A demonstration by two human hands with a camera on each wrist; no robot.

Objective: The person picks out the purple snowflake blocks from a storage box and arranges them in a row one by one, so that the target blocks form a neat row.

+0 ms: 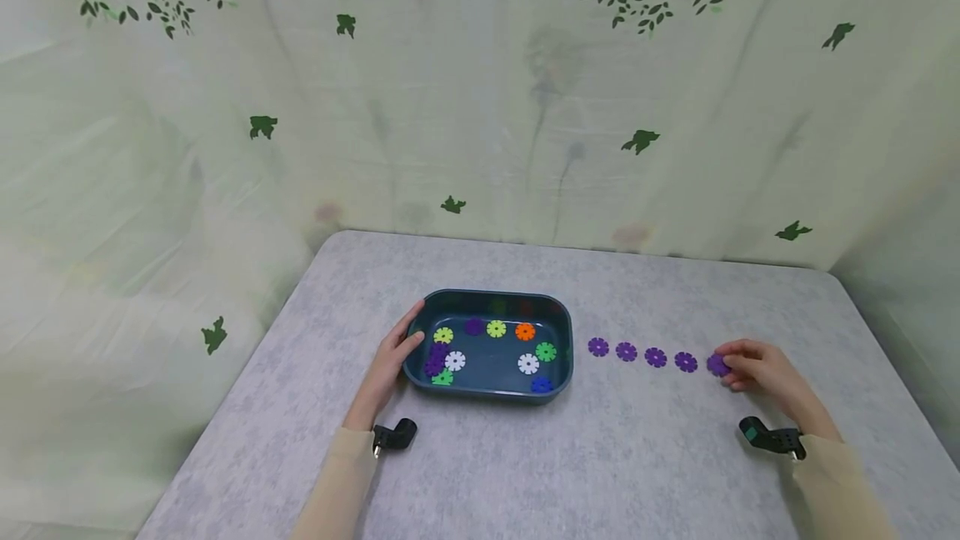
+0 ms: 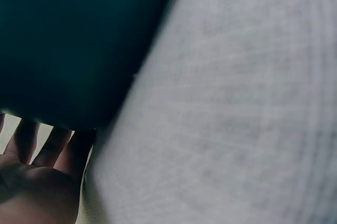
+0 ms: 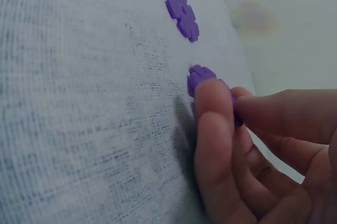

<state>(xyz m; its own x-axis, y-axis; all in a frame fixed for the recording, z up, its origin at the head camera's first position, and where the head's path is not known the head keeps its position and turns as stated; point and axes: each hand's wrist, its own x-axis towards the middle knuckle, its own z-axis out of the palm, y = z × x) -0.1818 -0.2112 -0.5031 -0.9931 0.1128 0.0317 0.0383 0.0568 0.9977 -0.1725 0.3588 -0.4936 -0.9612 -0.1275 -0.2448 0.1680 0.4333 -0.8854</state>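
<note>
In the head view my right hand (image 1: 765,369) pinches a purple flower-shaped disc (image 1: 716,365) between thumb and fingers, at the right end of a row. The right wrist view shows that disc (image 3: 200,76) close over the cloth, partly hidden by the fingertips. Several matching purple discs (image 1: 656,357) lie to its left, spaced apart. My left hand (image 1: 387,361) holds the left end of a dark teal tray (image 1: 487,383), its thumb over the rim. From the left wrist, fingers (image 2: 50,150) show against the tray's outer side (image 2: 79,50).
Inside the tray lie loose discs: white (image 1: 528,364), orange (image 1: 525,331), green (image 1: 546,352), yellow (image 1: 497,328), blue (image 1: 542,385) and purple (image 1: 437,357). A grey cloth-covered table (image 1: 600,457) extends around it. Behind hangs a pale leaf-printed curtain (image 1: 495,107).
</note>
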